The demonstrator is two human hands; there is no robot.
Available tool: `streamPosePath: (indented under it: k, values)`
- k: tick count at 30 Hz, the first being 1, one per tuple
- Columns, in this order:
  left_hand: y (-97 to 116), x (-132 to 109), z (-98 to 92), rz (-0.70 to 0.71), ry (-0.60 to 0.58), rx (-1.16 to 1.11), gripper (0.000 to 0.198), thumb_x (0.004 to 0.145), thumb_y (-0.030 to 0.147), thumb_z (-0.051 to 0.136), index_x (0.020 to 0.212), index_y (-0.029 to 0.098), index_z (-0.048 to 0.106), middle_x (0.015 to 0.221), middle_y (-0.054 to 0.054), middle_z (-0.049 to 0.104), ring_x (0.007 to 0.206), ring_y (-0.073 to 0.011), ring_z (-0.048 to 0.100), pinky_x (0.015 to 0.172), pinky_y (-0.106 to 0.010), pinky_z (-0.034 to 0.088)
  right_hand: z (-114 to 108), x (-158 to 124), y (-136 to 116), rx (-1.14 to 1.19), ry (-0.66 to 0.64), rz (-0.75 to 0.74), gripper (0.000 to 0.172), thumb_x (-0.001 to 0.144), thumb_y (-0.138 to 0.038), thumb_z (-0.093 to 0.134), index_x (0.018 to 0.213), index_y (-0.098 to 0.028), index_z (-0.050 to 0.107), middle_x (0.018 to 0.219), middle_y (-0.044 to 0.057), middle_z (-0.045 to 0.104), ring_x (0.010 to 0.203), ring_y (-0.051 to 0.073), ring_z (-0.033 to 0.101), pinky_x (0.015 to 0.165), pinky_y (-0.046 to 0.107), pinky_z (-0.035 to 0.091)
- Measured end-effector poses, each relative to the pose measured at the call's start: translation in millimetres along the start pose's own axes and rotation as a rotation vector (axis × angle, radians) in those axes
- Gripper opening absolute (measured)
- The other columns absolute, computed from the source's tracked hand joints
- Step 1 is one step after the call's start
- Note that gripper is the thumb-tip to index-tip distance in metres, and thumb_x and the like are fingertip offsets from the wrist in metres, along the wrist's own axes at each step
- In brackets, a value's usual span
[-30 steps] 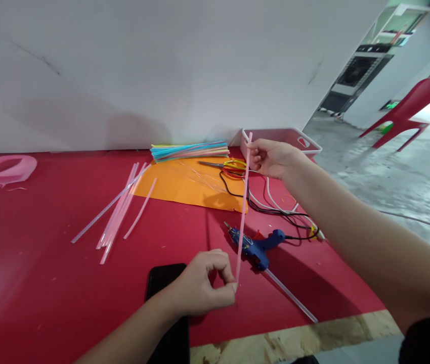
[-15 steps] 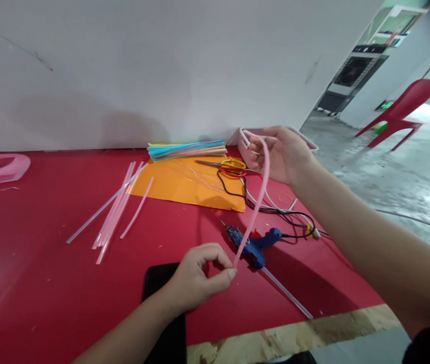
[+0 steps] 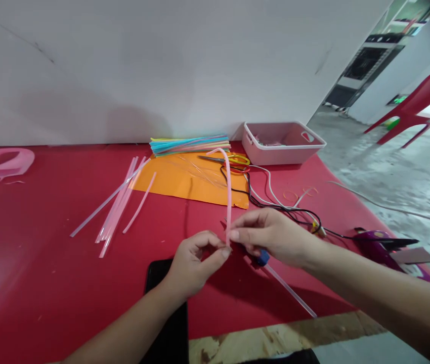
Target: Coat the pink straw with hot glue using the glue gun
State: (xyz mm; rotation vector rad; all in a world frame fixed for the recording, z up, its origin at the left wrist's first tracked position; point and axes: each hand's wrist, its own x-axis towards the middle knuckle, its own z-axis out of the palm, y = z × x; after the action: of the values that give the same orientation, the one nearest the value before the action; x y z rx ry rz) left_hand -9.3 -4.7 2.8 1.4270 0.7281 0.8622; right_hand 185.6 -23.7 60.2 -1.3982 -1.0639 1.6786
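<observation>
Head view looks down on a red-covered table. Both hands meet near its front edge. The left hand and the right hand each close thumb and forefinger on the lower end of a thin pale-pink plastic straw, fingertips almost touching. The straw stands up from the pinch and hooks over to the left at its top, above an orange paper sheet.

A pale pink rectangular plastic basket sits at the table's far right by the wall. It holds some pinkish pieces too small to make out.

Left of the basket lies a flat bundle of blue, green and yellow straws, with yellow-and-red-handled scissors just in front of it. Loose pink straws fan across the cloth to the left.

A blue glue gun is mostly hidden under the right hand. A black phone lies beneath the left wrist.
</observation>
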Motion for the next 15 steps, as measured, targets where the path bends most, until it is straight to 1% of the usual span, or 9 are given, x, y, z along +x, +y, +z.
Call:
streamPosePath:
  k: [2, 5, 8, 11, 15]
  values:
    - [-1.4, -0.6, -0.4, -0.003, -0.009, -0.008, 0.024, 0.084, 0.031, 0.074, 0.068, 0.018, 0.061, 0.068, 0.0, 0.06, 0.065, -0.0119, 0.053, 0.067, -0.027, 0.047, 6.8, -5.1, 4.3, 0.019, 0.016, 0.001, 0.04, 0.054, -0.046, 0.098, 0.073, -0.017, 0.078, 0.052, -0.005, 0.061, 0.045, 0.007, 0.044, 0.045, 0.025, 0.03]
    - [-2.4, -1.1, -0.6, -0.011, -0.018, -0.009, 0.024, 0.084, 0.031, 0.073, 0.068, 0.018, 0.062, 0.068, 0.0, 0.059, 0.066, -0.0123, 0.054, 0.067, -0.026, 0.046, 14.1, -6.9, 6.4, 0.078, 0.079, -0.003, 0.036, 0.048, -0.038, 0.1, 0.069, -0.018, 0.079, 0.056, -0.004, 0.066, 0.048, 0.007, 0.046, 0.048, 0.026, 0.031]
    - [-1.0, -1.1, 0.0, -0.019, -0.022, -0.006, 0.025, 0.081, 0.03, 0.075, 0.067, 0.018, 0.058, 0.067, 0.001, 0.058, 0.065, -0.0121, 0.052, 0.067, -0.026, 0.045, 17.6, -5.8, 6.5, 0.097, 0.098, 0.014, 0.033, 0.047, -0.034, 0.101, 0.065, -0.018, 0.078, 0.053, -0.004, 0.064, 0.046, 0.006, 0.043, 0.048, 0.026, 0.029]
    - [0.9, -1.5, 0.6, -0.034, -0.04, -0.001, 0.025, 0.077, 0.027, 0.075, 0.064, 0.019, 0.055, 0.065, 0.002, 0.055, 0.064, -0.012, 0.051, 0.066, -0.026, 0.044, 18.3, -4.8, 6.4, 0.107, 0.094, 0.007, 0.029, 0.051, -0.034, 0.099, 0.059, -0.019, 0.075, 0.046, -0.006, 0.057, 0.043, 0.006, 0.04, 0.046, 0.026, 0.026]
    - [1.2, -3.1, 0.7, -0.059, -0.09, 0.006, 0.021, 0.075, 0.023, 0.072, 0.062, 0.018, 0.056, 0.064, 0.001, 0.057, 0.064, -0.0124, 0.051, 0.067, -0.028, 0.045, 15.9, -3.0, 7.6, 0.159, 0.123, 0.001, 0.033, 0.05, -0.036, 0.099, 0.06, -0.018, 0.073, 0.048, -0.005, 0.059, 0.043, 0.007, 0.044, 0.045, 0.026, 0.026]
